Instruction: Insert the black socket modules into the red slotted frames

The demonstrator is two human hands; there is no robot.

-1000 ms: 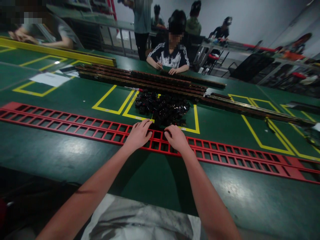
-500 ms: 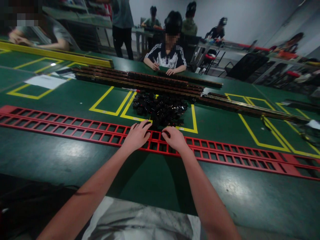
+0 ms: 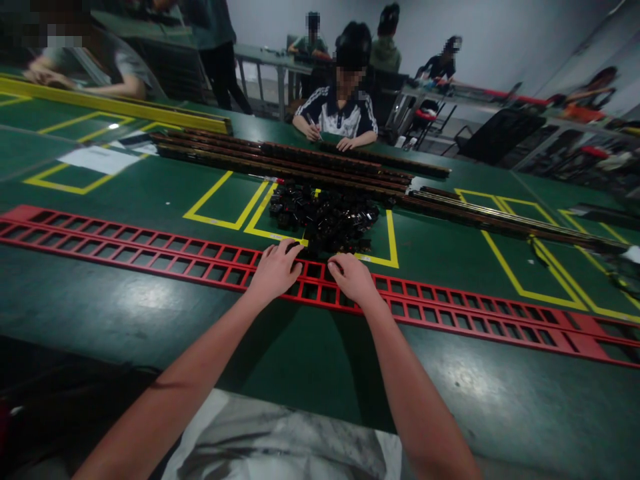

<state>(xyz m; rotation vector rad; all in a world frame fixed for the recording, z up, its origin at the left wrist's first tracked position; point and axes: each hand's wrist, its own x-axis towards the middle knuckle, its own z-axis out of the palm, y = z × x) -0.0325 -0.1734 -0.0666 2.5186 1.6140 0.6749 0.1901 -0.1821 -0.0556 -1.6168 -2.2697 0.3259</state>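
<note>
Two red slotted frames [image 3: 200, 268] lie side by side across the table, long and ladder-like, with rows of rectangular openings. My left hand [image 3: 274, 268] is over them just left of the middle, fingers curled down and thumb bent in; something dark shows at its fingertips, too small to name. A short gap away, my right hand [image 3: 351, 275] is also over the frames, fingers curled with the thumb close to them. Whatever lies under its fingertips is hidden. Just beyond both hands is a heap of small black plastic parts [image 3: 325, 213], inside a yellow-taped rectangle.
Behind the heap lie long dark rails [image 3: 280, 160], with a red-handled screwdriver-like tool [image 3: 273, 179] before them. Papers [image 3: 97, 162] and a yellow beam [image 3: 115, 107] are at the far left. Across the table sits a person writing [image 3: 340, 113]; other people are farther back.
The view has shifted slightly. Both my hands keep nearly the same pose over the red frames. In the background, a standing person has moved left.
</note>
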